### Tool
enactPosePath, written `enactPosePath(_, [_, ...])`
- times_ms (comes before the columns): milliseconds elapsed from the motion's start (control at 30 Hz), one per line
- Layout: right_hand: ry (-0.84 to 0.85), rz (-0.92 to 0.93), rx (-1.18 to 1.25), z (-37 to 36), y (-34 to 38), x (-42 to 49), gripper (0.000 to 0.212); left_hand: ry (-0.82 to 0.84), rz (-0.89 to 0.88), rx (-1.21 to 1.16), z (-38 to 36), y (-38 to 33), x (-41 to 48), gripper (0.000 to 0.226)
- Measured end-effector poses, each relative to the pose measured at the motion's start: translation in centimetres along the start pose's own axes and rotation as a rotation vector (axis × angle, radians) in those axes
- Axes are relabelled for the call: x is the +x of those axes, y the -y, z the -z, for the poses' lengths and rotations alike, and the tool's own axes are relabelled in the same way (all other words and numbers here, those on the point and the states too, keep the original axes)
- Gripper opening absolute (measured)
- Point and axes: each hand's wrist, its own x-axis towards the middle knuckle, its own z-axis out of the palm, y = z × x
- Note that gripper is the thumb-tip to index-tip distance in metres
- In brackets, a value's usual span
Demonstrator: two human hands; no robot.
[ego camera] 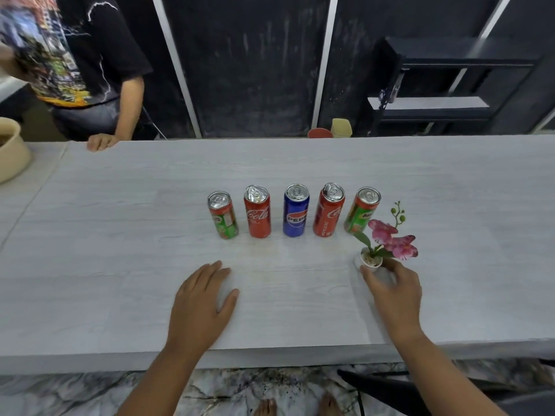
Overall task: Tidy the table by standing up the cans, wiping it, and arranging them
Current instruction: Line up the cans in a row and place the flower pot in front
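Note:
Several cans stand upright in a row on the pale table (pixel 120 250): a green Milo can (pixel 222 216), a red Coca-Cola can (pixel 257 212), a blue Pepsi can (pixel 295 211), a second red Coca-Cola can (pixel 329 210) and a second green Milo can (pixel 362 210). My left hand (pixel 201 301) lies flat on the table in front of the row, fingers apart, holding nothing. My right hand (pixel 393 291) grips a small white pot with pink flowers (pixel 387 240), just in front of the rightmost can.
Another person stands at the far left edge with a hand (pixel 100 142) resting on the table. A beige bowl (pixel 12 151) sits at the far left. Beyond the table are a red cup (pixel 319 133), a yellow cup (pixel 341 127) and black shelves (pixel 450 85).

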Motion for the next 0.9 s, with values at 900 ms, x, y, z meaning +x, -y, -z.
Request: enactPosePath(900, [0.324, 0.255, -0.169, -8.3, 6.8, -2.9, 0.064, -0.031, 0.035, -0.050, -0.4, 0.6, -0.4, 0.050])
